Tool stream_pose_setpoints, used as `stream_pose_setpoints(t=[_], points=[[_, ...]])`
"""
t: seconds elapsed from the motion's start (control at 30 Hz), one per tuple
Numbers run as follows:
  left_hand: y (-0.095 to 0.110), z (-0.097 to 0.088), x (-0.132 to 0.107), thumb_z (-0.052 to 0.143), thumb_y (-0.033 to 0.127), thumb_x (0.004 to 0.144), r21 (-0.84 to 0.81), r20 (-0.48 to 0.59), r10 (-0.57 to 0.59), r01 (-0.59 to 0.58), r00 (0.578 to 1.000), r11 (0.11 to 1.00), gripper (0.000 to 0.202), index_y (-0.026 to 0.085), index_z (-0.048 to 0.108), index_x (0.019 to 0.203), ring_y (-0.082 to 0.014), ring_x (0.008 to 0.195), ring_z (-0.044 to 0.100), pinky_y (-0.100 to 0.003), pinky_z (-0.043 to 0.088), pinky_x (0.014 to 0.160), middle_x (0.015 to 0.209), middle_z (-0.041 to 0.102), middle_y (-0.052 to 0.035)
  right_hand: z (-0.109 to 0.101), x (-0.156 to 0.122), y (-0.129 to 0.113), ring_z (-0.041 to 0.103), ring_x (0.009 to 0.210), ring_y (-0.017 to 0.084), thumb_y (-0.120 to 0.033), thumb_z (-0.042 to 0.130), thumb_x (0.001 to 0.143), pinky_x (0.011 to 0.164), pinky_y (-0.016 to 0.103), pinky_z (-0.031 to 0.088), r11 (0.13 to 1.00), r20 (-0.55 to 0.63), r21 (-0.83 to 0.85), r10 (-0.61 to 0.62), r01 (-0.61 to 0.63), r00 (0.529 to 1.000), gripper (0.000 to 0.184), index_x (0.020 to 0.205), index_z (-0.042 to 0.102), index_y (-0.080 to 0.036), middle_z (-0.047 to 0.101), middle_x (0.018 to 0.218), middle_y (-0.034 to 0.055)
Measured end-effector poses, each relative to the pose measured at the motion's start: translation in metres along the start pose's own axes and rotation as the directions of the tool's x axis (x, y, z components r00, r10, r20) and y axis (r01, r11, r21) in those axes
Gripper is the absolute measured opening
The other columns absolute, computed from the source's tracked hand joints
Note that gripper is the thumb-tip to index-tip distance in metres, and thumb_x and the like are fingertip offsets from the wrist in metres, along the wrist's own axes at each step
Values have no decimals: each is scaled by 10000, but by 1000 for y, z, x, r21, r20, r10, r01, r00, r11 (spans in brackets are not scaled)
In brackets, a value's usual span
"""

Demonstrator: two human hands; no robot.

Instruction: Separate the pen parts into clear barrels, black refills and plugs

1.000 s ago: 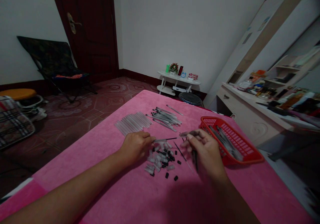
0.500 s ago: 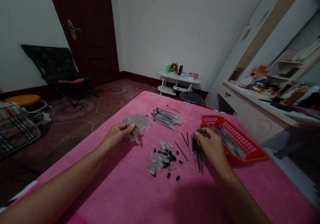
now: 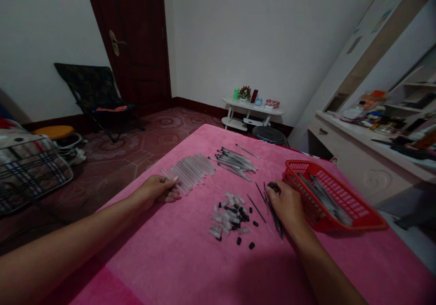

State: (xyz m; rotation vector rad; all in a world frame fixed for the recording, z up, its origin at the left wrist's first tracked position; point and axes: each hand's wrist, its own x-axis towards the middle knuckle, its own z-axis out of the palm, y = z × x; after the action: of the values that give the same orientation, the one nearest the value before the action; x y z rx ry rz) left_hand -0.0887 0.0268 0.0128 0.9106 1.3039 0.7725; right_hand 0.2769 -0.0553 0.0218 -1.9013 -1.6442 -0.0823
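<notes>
My left hand [image 3: 157, 190] rests on the pink table [image 3: 190, 268] with its fingers curled on the near end of a row of clear pen tubes [image 3: 192, 171]. Beside the red basket [image 3: 357, 207], my right hand [image 3: 286, 204] is closed on a bundle of thin black pen refills [image 3: 274, 214], with a dark tip showing at the fingers. A heap of small clear and black caps [image 3: 231, 216] lies between my hands. Further back sits a pile of assembled pens [image 3: 236, 159].
The red basket holds more pens at the table's right edge. A folding chair [image 3: 97, 94], a dark door [image 3: 136, 41], a low white shelf table [image 3: 252, 112] and a dark stool [image 3: 269, 135] stand beyond. A cluttered dresser [image 3: 374, 146] is at right, a plaid bag [image 3: 30, 169] at left.
My left hand left the cap heap and moved left to the clear tubes. My right hand drew back beside the basket with the refills. The camera view shifted a little.
</notes>
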Motion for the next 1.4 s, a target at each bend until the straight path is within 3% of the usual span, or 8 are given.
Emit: stream_pose_setpoints(t=[0.27, 0.57, 0.7, 0.8, 0.93, 1.1, 1.3, 1.4], points=[[0, -2, 3, 667, 444, 734, 100, 82, -41, 33, 996, 994, 353, 102, 590, 690, -186, 493, 659, -223, 506, 433, 594, 690, -127, 14, 20, -40, 616, 927, 191, -190, 474, 849, 808, 267, 430, 992, 147, -40, -115, 122, 982, 267, 1043, 657, -187, 658, 1063, 89], [0, -2, -2, 666, 566, 671, 363, 306, -71, -48, 949, 931, 453, 122, 588, 629, -139, 384, 581, -196, 415, 372, 524, 656, -85, 40, 29, -53, 619, 936, 260, -155, 520, 833, 763, 322, 416, 978, 199, -209, 17, 26, 980, 193, 988, 632, -132, 657, 1006, 181], [-5, 23, -16, 645, 568, 695, 397, 480, -26, -191, 877, 898, 463, 113, 603, 628, -122, 368, 550, -198, 373, 378, 531, 647, -76, 28, 24, -57, 641, 830, 245, -161, 547, 798, 695, 307, 425, 982, 224, -186, 29, 14, 974, 103, 832, 642, -139, 683, 854, 155], [-14, 59, -30, 673, 495, 716, 123, 542, 143, -246, 828, 961, 422, 88, 658, 828, -136, 504, 614, -220, 430, 493, 648, 677, -97, 13, 8, -70, 609, 622, 166, -212, 495, 821, 562, 250, 417, 982, 316, 162, 43, -98, 948, 139, 735, 590, -159, 649, 676, 69], [-12, 105, -45, 682, 416, 749, -472, 462, 396, -158, 793, 867, 473, 152, 584, 1128, -194, 903, 655, -301, 470, 805, 1037, 665, -141, -4, -24, -94, 446, 405, 79, -379, 539, 815, 369, 170, 292, 574, 556, 675, 17, -463, 831, 220, 793, 542, -160, 563, 581, -21], [11, 124, -55, 647, 282, 803, -617, 524, 476, -70, 707, 784, 315, 164, 580, 1087, -210, 1088, 591, -353, 402, 981, 1121, 642, -118, -14, -44, -111, 370, 386, 40, -461, 649, 742, 348, 149, 247, 201, 666, 738, -69, -644, 743, 334, 786, 553, -144, 519, 564, -37], [23, 131, -60, 737, 211, 713, -654, 551, 462, 15, 695, 756, 263, 165, 569, 909, -147, 796, 672, -266, 529, 759, 813, 657, -6, -27, -45, -119, 199, 347, 1, -467, 692, 716, 345, 137, 154, -30, 764, 597, -284, -801, 580, 357, 741, 506, -162, 440, 505, -79], [23, 134, -61, 790, 228, 642, -649, 514, 442, -4, 735, 761, 333, 158, 563, 875, -106, 626, 645, -188, 509, 579, 692, 604, 34, -26, -46, -118, 179, 335, -2, -495, 679, 716, 336, 149, 122, 40, 732, 657, -273, -752, 625, 376, 737, 540, -146, 452, 494, -72]])
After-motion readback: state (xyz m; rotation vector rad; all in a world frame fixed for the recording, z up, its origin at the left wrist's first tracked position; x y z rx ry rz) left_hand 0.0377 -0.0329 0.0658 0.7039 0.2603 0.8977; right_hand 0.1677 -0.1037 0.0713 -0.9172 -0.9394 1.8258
